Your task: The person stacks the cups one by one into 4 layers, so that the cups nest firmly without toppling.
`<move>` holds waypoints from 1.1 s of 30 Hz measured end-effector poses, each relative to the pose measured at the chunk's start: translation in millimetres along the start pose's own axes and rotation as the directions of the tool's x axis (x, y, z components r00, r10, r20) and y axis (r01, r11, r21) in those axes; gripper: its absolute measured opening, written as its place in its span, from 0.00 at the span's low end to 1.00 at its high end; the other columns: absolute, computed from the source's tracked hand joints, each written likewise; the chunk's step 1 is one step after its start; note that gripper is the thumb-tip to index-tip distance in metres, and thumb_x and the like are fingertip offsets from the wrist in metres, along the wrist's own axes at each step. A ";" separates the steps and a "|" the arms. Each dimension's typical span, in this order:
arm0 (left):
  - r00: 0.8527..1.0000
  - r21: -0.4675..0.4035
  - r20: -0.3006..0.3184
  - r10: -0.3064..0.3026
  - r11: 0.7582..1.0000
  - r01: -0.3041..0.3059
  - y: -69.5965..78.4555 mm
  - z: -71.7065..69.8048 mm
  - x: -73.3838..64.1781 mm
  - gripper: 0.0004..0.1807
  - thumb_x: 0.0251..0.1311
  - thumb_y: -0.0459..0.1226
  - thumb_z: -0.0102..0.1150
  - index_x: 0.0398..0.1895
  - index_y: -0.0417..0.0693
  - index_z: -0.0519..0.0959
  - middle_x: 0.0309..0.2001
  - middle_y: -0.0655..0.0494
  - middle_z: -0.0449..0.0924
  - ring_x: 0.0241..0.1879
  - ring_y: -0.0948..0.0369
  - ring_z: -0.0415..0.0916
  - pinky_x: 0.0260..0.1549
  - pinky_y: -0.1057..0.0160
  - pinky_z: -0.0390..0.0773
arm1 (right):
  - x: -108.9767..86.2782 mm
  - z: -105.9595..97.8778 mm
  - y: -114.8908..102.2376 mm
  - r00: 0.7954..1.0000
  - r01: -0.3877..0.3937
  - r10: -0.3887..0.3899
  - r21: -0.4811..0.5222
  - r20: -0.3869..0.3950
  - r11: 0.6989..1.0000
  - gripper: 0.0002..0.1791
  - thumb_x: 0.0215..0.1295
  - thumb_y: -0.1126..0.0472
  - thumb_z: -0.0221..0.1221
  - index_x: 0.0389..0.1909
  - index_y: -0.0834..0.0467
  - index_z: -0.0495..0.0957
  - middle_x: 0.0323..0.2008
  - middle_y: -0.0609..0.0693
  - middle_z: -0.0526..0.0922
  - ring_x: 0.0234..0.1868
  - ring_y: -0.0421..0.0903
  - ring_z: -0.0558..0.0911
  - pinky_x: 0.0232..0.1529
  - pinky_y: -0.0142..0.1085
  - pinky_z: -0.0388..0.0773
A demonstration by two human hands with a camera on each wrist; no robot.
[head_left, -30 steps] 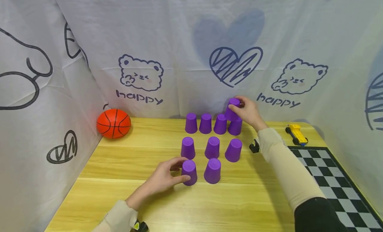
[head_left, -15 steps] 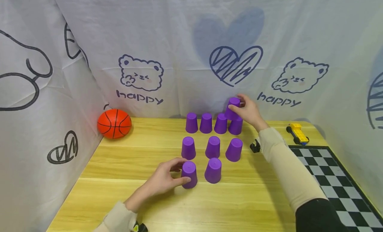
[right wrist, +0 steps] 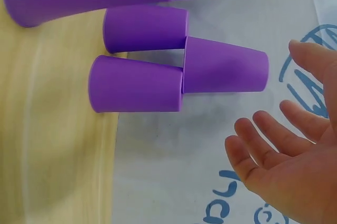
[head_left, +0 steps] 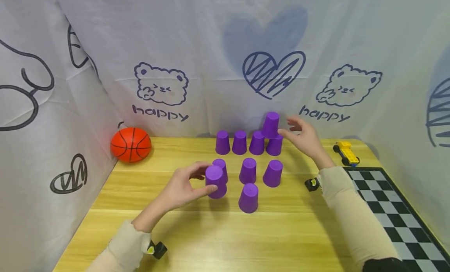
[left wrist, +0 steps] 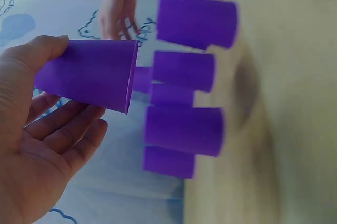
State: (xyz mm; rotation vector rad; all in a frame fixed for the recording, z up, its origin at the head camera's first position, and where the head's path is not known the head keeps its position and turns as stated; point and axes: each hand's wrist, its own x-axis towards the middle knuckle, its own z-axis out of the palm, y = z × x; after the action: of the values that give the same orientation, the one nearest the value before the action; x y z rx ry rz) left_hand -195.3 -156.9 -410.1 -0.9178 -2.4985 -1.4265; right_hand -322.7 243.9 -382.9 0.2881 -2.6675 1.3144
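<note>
My left hand (head_left: pixel 181 186) grips an upside-down purple cup (head_left: pixel 216 181) between thumb and fingers, raised above the table. In the left wrist view the held cup (left wrist: pixel 92 74) has its wide rim pointing away from the palm. At the back, another purple cup (head_left: pixel 271 125) stands bridged across the two rightmost cups of a row, as the upper cup (right wrist: pixel 225 66) in the right wrist view also shows. Beside it my right hand (head_left: pixel 305 139) is apart from the cup, fingers spread and holding nothing.
Several upside-down cups form the back row (head_left: pixel 222 142); nearer stand a middle row (head_left: pixel 248 171) and a single front cup (head_left: pixel 248 198). An orange basketball (head_left: pixel 131 144) lies at left. A yellow toy car (head_left: pixel 346 153) and checkered board (head_left: pixel 393 213) are at right.
The left hand has lifted its cup off the table, up and away from the front. The right hand has let go of the upper cup and drawn back to the right.
</note>
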 end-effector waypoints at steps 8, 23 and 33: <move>0.998 0.007 -0.049 -0.038 0.999 0.039 1.6 -18.5 48.7 0.30 0.59 0.40 0.78 0.64 0.45 0.80 0.55 0.50 0.88 0.49 0.54 0.87 0.53 0.51 0.88 | -31.5 -1.8 9.8 1.000 0.017 -0.018 -0.015 -0.009 1.000 0.37 0.72 0.44 0.66 0.73 0.61 0.71 0.69 0.66 0.77 0.65 0.67 0.79 0.63 0.62 0.79; 0.978 0.016 -0.090 -0.188 0.982 0.190 -28.7 -20.9 118.1 0.31 0.62 0.46 0.76 0.65 0.44 0.78 0.55 0.45 0.87 0.54 0.49 0.87 0.54 0.52 0.88 | -72.7 14.7 19.1 0.997 0.039 -0.036 -0.043 0.062 0.998 0.29 0.72 0.49 0.67 0.67 0.59 0.78 0.63 0.62 0.83 0.62 0.61 0.83 0.58 0.54 0.83; 0.954 0.005 -0.134 -0.267 0.963 0.270 -39.6 -14.2 150.7 0.32 0.63 0.44 0.74 0.66 0.39 0.75 0.59 0.38 0.85 0.58 0.44 0.84 0.58 0.49 0.86 | -88.5 26.9 30.3 0.994 0.016 -0.013 -0.024 0.106 1.000 0.32 0.71 0.47 0.68 0.70 0.58 0.76 0.64 0.60 0.83 0.62 0.59 0.83 0.58 0.52 0.82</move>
State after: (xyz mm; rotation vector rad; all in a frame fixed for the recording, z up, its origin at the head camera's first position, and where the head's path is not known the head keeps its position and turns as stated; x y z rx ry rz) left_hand -341.8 -116.3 -373.5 -0.4735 -2.6094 -1.4727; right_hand -245.5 249.8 -441.9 0.3840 -2.7607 1.2961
